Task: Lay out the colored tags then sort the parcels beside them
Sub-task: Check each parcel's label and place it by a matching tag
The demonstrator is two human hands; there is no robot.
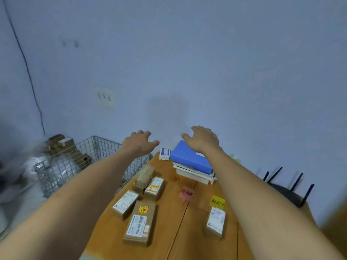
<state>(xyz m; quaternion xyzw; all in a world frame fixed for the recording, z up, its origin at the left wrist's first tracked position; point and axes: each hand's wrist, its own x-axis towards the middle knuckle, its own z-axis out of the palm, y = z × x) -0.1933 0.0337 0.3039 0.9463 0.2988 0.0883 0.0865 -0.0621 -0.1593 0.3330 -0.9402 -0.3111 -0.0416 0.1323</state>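
Observation:
A pink tag (pixel 186 193) and a yellow tag (pixel 217 202) lie on the wooden table (pixel 172 231). One brown parcel (pixel 215 221) sits just in front of the yellow tag. Several brown parcels cluster at the table's left, among them a large one (pixel 139 223), a smaller one (pixel 125 203), another (pixel 154 188) and a taped one (pixel 144 176). My left hand (pixel 139 142) and my right hand (pixel 202 137) are both stretched far forward above the table's back end, fingers loosely curled, holding nothing.
A stack of a blue folder (pixel 189 158) on white boxes stands at the table's back, with a small blue-and-white box (pixel 164 153) beside it. A wire basket (pixel 84 160) of packages sits to the left. A black router with antennas (pixel 289 186) is at the right.

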